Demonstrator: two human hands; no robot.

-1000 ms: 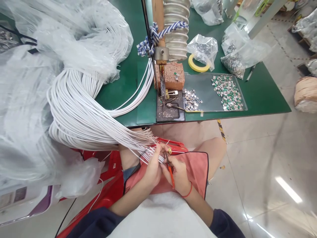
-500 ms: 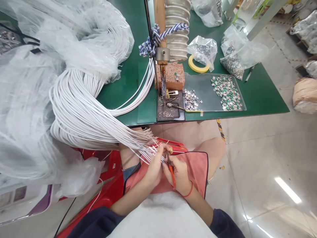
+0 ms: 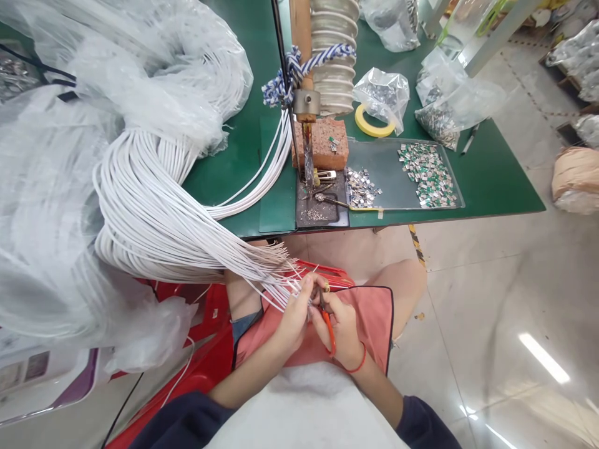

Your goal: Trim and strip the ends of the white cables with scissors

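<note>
My left hand (image 3: 294, 318) is shut around the loose ends of a thick bundle of white insulated cables (image 3: 145, 212), which sweeps in from the left over my lap. My right hand (image 3: 340, 327) grips a pair of orange-handled snips (image 3: 330, 333), with their small dark blades (image 3: 322, 303) pointing up at the cable ends (image 3: 292, 284) beside my left fingers. My two hands nearly touch. A red cord circles my right wrist. My fingers hide part of the blades.
Ahead is a green workbench (image 3: 243, 168) with a brick (image 3: 321, 144), a metal tray of small terminals (image 3: 402, 174), a yellow tape roll (image 3: 372, 120) and plastic bags. Clear plastic sheeting (image 3: 70, 187) lies left. A red stool (image 3: 210, 349) is below left; a tiled floor (image 3: 482, 324) lies right.
My right hand and the snips have shifted a little to the right and closer to my left hand's fingers. The cable bundle stays much the same.
</note>
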